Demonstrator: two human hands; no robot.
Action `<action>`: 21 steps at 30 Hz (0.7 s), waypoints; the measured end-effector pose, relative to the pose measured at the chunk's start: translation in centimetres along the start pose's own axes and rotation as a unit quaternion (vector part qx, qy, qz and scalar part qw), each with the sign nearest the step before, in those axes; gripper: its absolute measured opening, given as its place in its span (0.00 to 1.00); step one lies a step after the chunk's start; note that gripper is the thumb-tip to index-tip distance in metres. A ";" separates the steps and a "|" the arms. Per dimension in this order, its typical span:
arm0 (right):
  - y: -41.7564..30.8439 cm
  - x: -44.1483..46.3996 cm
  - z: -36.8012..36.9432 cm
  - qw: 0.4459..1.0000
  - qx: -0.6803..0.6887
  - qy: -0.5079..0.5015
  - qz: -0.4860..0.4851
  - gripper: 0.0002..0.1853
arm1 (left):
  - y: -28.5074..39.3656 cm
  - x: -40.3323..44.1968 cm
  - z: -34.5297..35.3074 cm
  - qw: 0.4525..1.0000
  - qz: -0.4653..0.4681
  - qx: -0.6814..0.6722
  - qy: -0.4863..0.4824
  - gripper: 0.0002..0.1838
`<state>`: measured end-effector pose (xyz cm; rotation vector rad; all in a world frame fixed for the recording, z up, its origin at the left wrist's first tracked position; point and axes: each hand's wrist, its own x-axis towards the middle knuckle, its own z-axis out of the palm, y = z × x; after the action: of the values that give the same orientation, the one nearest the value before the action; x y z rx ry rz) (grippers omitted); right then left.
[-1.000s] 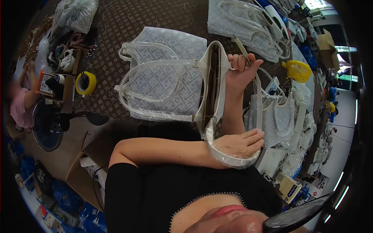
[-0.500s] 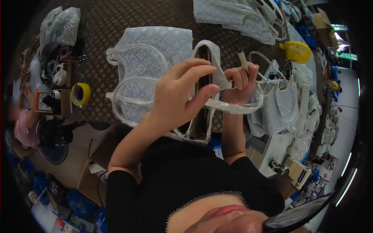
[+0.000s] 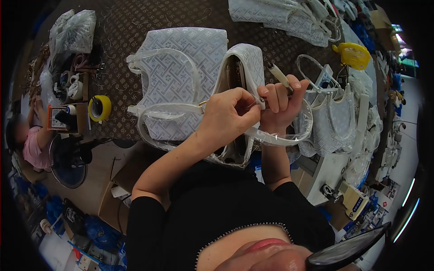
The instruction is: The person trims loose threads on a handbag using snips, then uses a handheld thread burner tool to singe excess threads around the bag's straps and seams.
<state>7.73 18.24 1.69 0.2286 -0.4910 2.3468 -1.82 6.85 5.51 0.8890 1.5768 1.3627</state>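
Observation:
A white patterned handbag [image 3: 254,56] stands open in front of me, its dark zip lining showing. At its right edge, my left hand [image 3: 230,113] is closed, thumb and forefinger pinching what looks like a thin thread. My right hand [image 3: 281,106] is right beside it, at the bag's corner. Its curled fingers hold a pale-handled awl [image 3: 279,77] slanting up to the left; its working end is hidden. Plastic-wrapped straps [image 3: 275,137] loop below the hands. Another white patterned bag [image 3: 169,43] lies flat to the left.
Yellow tape [image 3: 100,108] lies on the brown patterned table [image 3: 122,27], near a box of small tools. More white bags [image 3: 332,119] are at the right and white pieces [image 3: 289,22] at the far side. A yellow object [image 3: 354,56] sits upper right. A person in pink [image 3: 36,147] is at far left.
My left hand has gone from spread fingers to a pinch, moving down and right to meet my right hand. The awl has tilted further left. The bag's opening shows more.

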 end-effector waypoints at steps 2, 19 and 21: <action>0.1 -0.1 0.2 1.000 -0.020 -0.009 -0.001 0.28 | -0.3 -0.1 0.0 1.000 0.006 0.006 0.005 0.06; 0.4 -0.4 0.2 0.999 0.030 0.020 0.006 0.28 | -1.4 -0.6 -0.9 0.981 -0.107 -0.153 -0.047 0.06; 0.5 -0.5 0.2 1.000 0.023 0.018 0.011 0.28 | -2.2 -0.6 -0.8 0.982 -0.091 -0.162 -0.035 0.07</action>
<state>7.72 17.53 1.61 0.2036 -0.4257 2.3813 -2.30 5.70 3.48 0.5736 1.3004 1.3900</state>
